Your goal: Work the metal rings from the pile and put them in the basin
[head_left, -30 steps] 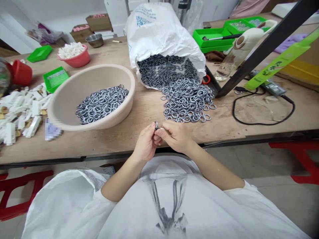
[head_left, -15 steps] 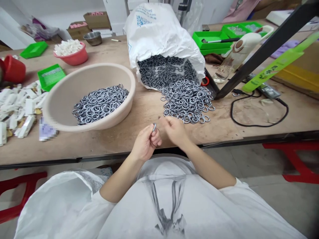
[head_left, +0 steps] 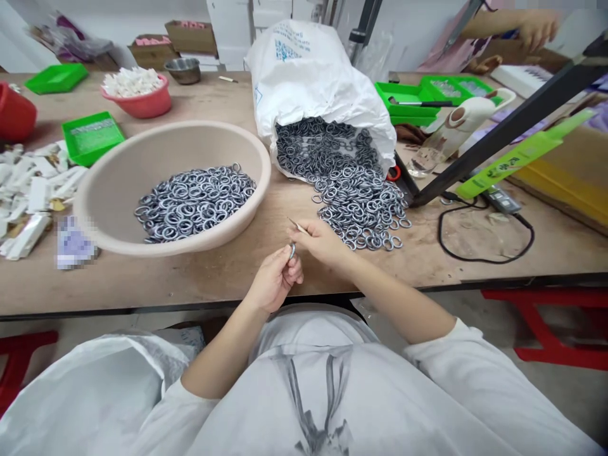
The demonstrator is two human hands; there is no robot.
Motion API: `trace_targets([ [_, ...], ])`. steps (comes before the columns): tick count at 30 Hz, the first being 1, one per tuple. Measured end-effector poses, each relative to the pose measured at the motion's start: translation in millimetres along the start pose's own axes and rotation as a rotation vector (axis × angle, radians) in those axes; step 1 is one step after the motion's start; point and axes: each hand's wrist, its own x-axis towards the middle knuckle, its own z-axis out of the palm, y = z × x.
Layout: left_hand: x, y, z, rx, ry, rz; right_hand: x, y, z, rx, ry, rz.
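My left hand (head_left: 275, 278) pinches one grey ring (head_left: 292, 250) upright between thumb and fingertips, over the table's front edge. Close beside it, my right hand (head_left: 323, 240) is closed on a thin pointed tool (head_left: 298, 225), whose tip points up and to the left; its exact kind is unclear. Just beyond my right hand, a heap of grey rings (head_left: 361, 202) spills from the mouth of a white sack (head_left: 323, 82). To the left stands a large beige basin (head_left: 107, 183) with many similar rings (head_left: 194, 199) piled in it.
White plastic pieces (head_left: 40, 193) lie at the left, near green trays (head_left: 92, 136) and a pink bowl (head_left: 161, 98). A black slanted post (head_left: 494, 130), a bottle (head_left: 468, 120) and a looped cable (head_left: 439, 234) are at the right. Another person's hand (head_left: 539, 28) shows at the far right.
The pointed tool now shows clearly in my right hand, which was blurred before. Both hands have shifted slightly left in view, and the ring stays in my left hand. Another person's hand has appeared.
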Motion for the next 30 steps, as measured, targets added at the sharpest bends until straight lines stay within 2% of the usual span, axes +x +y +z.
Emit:
trace_targets([
  [1, 1, 0, -2, 0.007, 0.0, 0.001, 16, 3, -4, -0.112, -0.048, 0.009],
  [6, 7, -6, -12, 0.04, 0.081, 0.049, 96, 14, -22, -0.9, -0.055, 0.074],
  [8, 9, -8, -15, 0.04, 0.093, 0.071, 118, 17, -23, -1.054, -0.084, 0.141],
  [12, 10, -9, -18, 0.005, 0.099, 0.083, 136, 22, -19, -1.117, -0.059, 0.179],
  [24, 14, -10, -19, -0.057, 0.104, 0.077, 142, 27, -26, -1.173, -0.025, 0.195],
  [27, 13, -8, -18, -0.064, 0.127, 0.079, 136, 20, -26, -1.157, -0.046, 0.157],
  [30, 11, -6, -20, -0.004, 0.172, 0.115, 113, 9, -28, -1.101, -0.073, 0.108],
])
